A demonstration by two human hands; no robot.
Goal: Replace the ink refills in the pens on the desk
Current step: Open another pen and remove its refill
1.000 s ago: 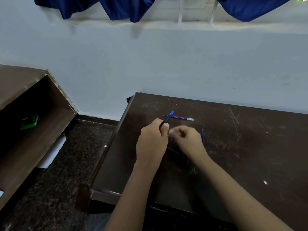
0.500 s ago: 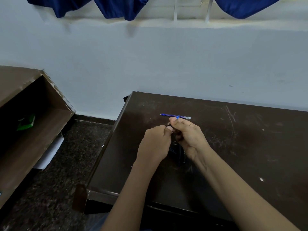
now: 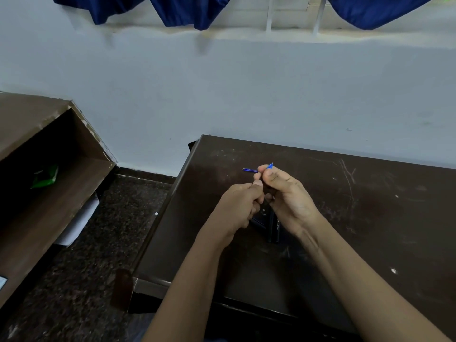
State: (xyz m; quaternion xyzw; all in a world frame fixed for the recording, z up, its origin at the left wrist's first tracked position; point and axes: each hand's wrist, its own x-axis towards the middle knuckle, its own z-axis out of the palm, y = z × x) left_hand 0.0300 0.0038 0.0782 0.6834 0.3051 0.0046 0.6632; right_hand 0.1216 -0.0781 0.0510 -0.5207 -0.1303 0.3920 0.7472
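Note:
My left hand and my right hand meet above the dark desk. The left fist grips the barrel of a pen, mostly hidden inside the fingers. The fingertips of my right hand pinch the pen's blue tip, which pokes up past them. A thin blue refill lies on the desk just behind the hands, its right end hidden by my fingers. Two black pen barrels lie side by side on the desk under my right palm.
The desk is scratched, and its left edge drops to a speckled dark floor. A brown shelf unit with a green item inside stands at the left. A pale wall runs behind the desk, with blue cloth hanging above.
My right hand has moved from beside the left hand up to the pen's blue tip and pinches it. My left hand keeps its grip on the barrel.

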